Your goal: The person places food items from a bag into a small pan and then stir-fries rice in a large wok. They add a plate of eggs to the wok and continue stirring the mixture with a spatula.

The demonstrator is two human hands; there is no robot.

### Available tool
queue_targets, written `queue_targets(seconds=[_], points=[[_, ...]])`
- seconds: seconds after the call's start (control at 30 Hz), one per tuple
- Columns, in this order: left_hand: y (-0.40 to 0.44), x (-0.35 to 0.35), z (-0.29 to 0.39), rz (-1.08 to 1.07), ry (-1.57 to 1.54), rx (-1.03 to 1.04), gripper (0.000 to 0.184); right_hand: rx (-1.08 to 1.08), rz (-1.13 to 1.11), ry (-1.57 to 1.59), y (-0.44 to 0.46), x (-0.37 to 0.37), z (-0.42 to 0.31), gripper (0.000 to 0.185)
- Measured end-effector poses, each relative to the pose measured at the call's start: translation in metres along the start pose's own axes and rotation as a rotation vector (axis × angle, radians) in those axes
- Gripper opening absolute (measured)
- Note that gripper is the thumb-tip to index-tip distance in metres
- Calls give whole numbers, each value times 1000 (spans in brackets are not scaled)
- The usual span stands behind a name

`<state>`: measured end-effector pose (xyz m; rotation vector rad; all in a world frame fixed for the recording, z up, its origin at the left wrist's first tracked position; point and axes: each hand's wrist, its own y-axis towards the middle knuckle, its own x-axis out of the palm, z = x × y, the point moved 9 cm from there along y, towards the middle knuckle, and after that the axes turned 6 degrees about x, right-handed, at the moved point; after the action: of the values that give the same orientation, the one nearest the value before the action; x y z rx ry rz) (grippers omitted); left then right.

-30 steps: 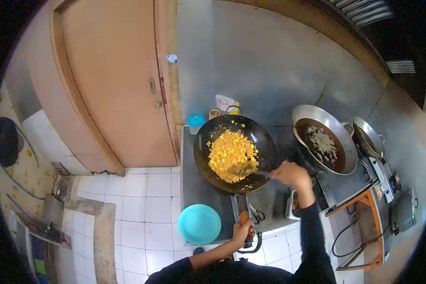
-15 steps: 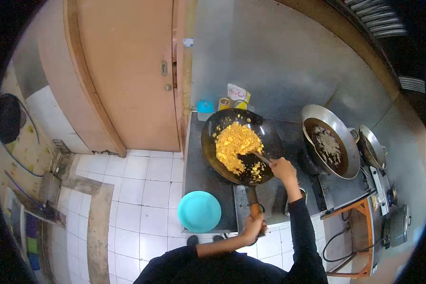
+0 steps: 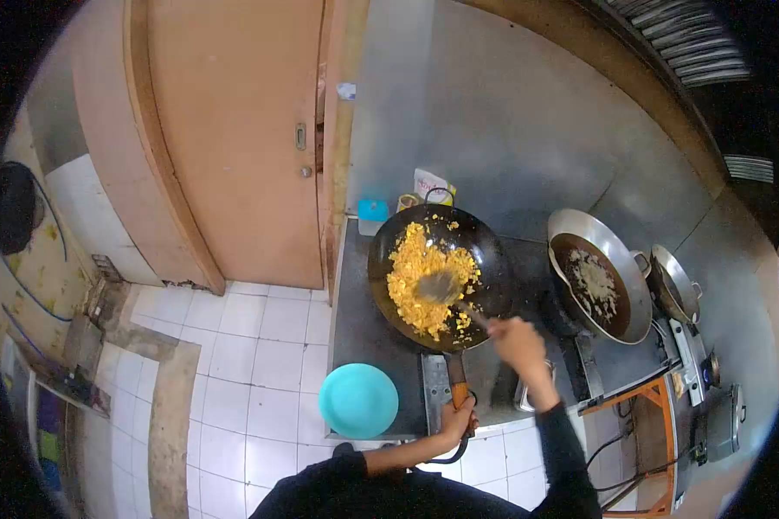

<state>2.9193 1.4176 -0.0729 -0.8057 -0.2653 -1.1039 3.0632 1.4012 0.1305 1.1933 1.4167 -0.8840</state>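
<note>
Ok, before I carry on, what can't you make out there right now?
All in the head view:
- Whatever is under the wok: hidden by the wok itself.
- Exact outline of the utensil's head: blurred.
- What the metal tray holds: mostly hidden by the right forearm.
- Smaller print on the packet: too small.
- Lower part of the packet: hidden behind the wok.

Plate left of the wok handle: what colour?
The plate is plain turquoise, best seen in the head view.
</note>
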Motion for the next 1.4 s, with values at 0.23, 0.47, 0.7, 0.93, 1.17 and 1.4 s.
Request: queue_targets(seconds=[0.23,0.47,0.7,0.93,1.17,1.4], points=[[-19,0,-1,-46,-156,-112,16,-112,-136,-121,57,10,-3,26],[-27,-2,4,-25,-43,-55,18,58,-207,-145,39,40,-17,28],[-9,-31,15,-52,56,-10,18,109,-278,-129,30,28,-2,34],[-33,-19,32,-14,-1,-134,19,100,-189,-187,20,-9,25,26],[-48,4,29,-17,-72,-108,19,61,58,-60,38,17,-2,25],[-6,-11,-2,-83,14,-42,24,-379,598,-339,-9,-34,-22,27]])
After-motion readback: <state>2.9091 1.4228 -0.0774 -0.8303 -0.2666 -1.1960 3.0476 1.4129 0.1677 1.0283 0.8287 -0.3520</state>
